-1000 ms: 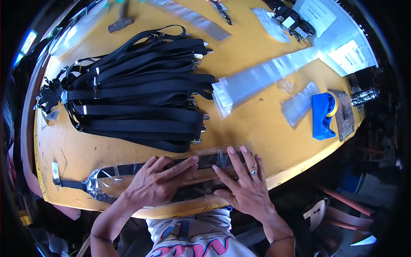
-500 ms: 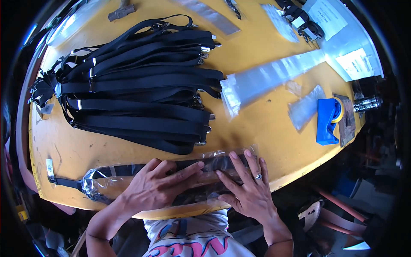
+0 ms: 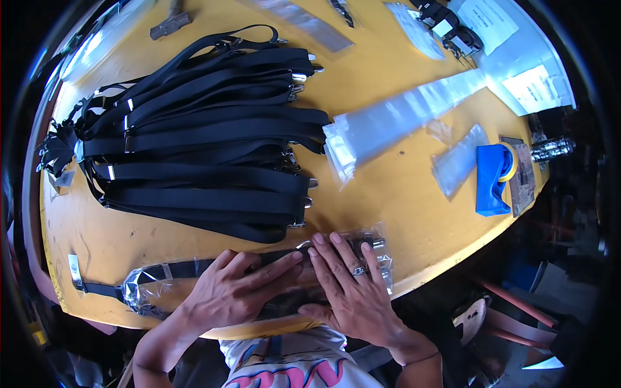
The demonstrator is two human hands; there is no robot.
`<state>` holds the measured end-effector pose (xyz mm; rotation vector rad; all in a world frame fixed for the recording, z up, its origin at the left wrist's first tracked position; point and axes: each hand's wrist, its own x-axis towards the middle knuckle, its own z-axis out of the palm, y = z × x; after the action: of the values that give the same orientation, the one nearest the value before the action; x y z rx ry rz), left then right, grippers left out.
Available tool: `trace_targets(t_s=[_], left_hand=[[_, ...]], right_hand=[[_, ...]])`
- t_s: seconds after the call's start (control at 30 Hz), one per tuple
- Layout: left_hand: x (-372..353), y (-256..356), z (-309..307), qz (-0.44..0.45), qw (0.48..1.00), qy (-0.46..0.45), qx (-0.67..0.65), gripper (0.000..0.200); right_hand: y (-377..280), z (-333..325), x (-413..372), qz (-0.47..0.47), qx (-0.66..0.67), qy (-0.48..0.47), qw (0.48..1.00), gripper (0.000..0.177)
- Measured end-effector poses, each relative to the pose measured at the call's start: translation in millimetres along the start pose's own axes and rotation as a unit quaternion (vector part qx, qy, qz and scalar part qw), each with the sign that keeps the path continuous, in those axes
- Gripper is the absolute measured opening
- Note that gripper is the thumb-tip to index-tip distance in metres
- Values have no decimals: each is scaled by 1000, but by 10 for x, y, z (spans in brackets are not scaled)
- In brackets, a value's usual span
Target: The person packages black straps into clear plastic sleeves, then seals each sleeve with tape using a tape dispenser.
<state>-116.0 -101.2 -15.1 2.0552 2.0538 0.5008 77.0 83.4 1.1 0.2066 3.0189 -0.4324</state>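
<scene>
A black elastic suspender strap (image 3: 187, 270) lies inside a clear plastic bag (image 3: 143, 294) at the table's near edge. One strap end with a white tag (image 3: 76, 268) sticks out on the left. My left hand (image 3: 229, 288) rests on the middle of the bag, index finger stretched out, other fingers partly bent. Flat on the bag's right part lies my right hand (image 3: 354, 284), fingers extended, a ring on one. Metal clips show through the plastic beyond its fingertips. The strap under both hands is partly hidden.
A large bundle of black suspenders (image 3: 213, 139), tied at the left, covers much of the yellow table (image 3: 401, 194). Clear bags (image 3: 401, 116) lie fanned at centre right. A blue tape dispenser (image 3: 490, 181) stands near the right edge. A hammer (image 3: 169, 24) lies at the back left.
My right hand has slid left along the bag, closer to my left hand, uncovering the metal clips at the right end. The whole view has shifted slightly.
</scene>
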Motion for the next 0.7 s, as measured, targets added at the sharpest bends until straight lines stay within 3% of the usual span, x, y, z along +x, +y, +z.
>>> trace_targets(t_s=[0.23, 0.7], left_hand=[[3, 27, -22, -17, 1000, -2, 7, 72], [39, 47, 0, -12, 1000, 20, 7, 60]], right_hand=[[33, 131, -26, -9, -19, 5, 1000, 86], [29, 214, -27, 1, -15, 69, 997, 85]])
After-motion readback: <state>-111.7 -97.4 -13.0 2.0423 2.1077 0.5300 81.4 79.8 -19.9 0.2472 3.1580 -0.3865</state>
